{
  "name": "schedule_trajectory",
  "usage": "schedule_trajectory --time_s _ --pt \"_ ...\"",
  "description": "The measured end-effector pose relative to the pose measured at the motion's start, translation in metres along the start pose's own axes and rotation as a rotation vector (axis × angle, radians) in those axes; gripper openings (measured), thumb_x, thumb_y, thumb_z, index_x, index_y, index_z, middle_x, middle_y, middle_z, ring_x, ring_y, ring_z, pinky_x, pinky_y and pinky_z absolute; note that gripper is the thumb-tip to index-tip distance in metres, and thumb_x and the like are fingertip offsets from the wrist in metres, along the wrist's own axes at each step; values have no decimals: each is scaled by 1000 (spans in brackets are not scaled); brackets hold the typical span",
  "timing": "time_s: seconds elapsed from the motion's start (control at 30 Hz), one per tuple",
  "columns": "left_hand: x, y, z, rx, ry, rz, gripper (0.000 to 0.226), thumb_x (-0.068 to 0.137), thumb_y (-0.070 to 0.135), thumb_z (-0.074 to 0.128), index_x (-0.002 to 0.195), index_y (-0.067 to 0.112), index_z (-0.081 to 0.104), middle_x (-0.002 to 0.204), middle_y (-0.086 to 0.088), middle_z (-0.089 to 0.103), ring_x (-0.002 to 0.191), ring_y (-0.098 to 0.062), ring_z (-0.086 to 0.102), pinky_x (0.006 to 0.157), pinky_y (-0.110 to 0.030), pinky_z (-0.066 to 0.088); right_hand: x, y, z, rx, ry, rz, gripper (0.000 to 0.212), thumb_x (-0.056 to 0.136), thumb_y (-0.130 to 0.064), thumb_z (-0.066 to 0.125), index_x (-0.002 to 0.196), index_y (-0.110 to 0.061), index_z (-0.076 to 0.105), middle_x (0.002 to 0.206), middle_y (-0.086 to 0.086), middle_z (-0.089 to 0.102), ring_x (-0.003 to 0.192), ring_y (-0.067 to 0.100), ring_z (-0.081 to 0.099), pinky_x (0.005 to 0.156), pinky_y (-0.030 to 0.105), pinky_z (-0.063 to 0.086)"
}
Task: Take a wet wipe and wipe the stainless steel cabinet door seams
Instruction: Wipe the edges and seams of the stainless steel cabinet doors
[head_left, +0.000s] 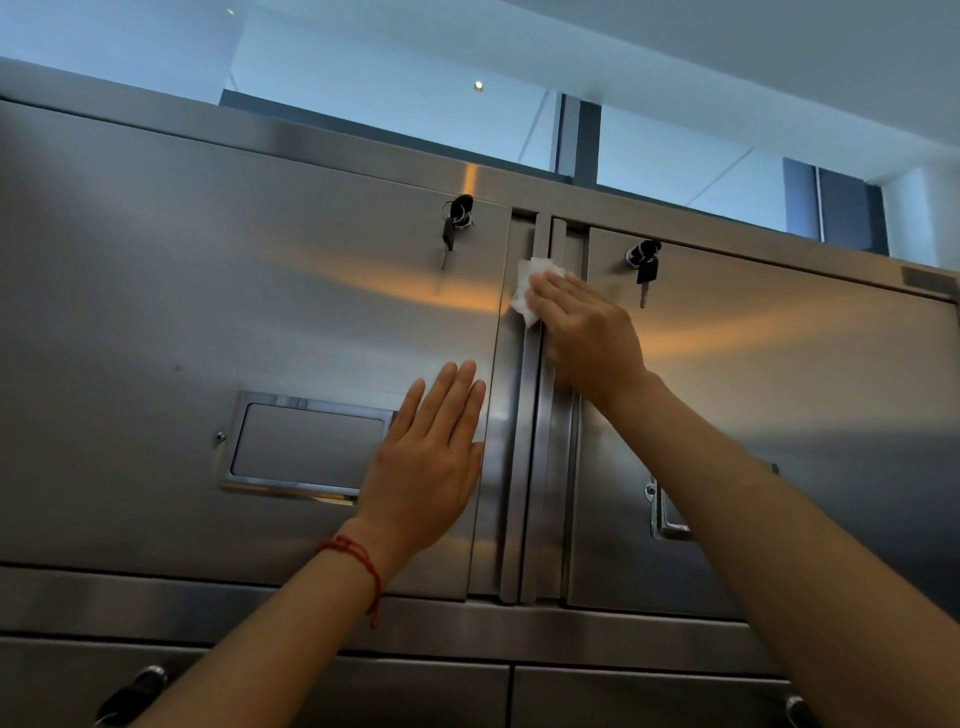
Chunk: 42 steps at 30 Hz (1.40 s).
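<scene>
The right hand presses a white wet wipe with flat, straight fingers onto the vertical seam between the two steel doors, near its upper end, with bare seam below. The left hand lies flat, fingers extended, on the left door, hiding one end of its recessed handle; the right arm hides most of the other door's handle.

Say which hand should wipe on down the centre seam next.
Right. The right hand already presses the wet wipe on the centre seam near its top. The left hand lies flat on the left door, without a wipe.
</scene>
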<state>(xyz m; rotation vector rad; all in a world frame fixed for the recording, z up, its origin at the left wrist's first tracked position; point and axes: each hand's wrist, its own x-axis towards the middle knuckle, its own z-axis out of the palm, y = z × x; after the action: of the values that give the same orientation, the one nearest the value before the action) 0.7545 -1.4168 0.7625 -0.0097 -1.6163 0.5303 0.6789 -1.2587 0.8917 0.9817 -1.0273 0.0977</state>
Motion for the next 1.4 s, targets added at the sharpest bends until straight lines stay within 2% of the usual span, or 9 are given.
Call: schedule_trajectory --time_s 0.27,0.43,0.57,0.7,0.93,1.23,1.4 --pt "0 -1 1 12 -4 -1 54 97 31 22 138 0 38 146 -21 32 136 -34 29 108 -52 30 -11 -2 1 -38 -1 -72 34 68 6 79 100 8 69 105 26 66 97 37 66 85 48 52" --pt "-1 -1 2 6 -1 -2 56 100 32 12 139 0 38 147 -20 31 137 -34 28 109 -52 29 -4 1 -2 -43 -13 -65 36 66 8 80 100 9 69 105 27 66 97 38 66 85 48 51" --pt "-1 -1 0 -2 -2 -1 54 98 31 19 138 -1 39 146 -21 32 136 -34 29 108 -52 30 -17 -5 0 -27 -2 -81 34 68 7 79 101 8 69 106 26 66 98 36 66 85 47 53" --pt "0 -1 0 3 -14 -5 56 100 32 12 138 0 38 146 -20 32 136 -34 28 108 -52 30 -18 -4 -1 -23 0 -103 33 68 6 79 100 8 69 105 26 67 97 36 66 85 47 53" --pt "0 -1 2 3 6 -1 54 97 31 24 138 -1 39 146 -21 32 136 -34 29 108 -52 31 -18 -8 1 -4 15 -41 33 69 8 78 100 8 69 106 25 66 98 36 66 85 48 53" --pt "-1 0 2 16 -5 -8 54 97 31 25 138 0 39 146 -20 32 136 -33 29 108 -52 29 -10 -8 0 42 32 11 34 66 11 78 99 8 69 104 26 67 97 37 66 86 48 50" --pt "-1 0 1 5 -15 -7 54 97 32 23 138 0 39 146 -20 32 136 -34 29 108 -52 31 -25 -16 -1 47 28 4 33 68 10 78 100 8 69 105 26 66 98 37 66 84 50 53"
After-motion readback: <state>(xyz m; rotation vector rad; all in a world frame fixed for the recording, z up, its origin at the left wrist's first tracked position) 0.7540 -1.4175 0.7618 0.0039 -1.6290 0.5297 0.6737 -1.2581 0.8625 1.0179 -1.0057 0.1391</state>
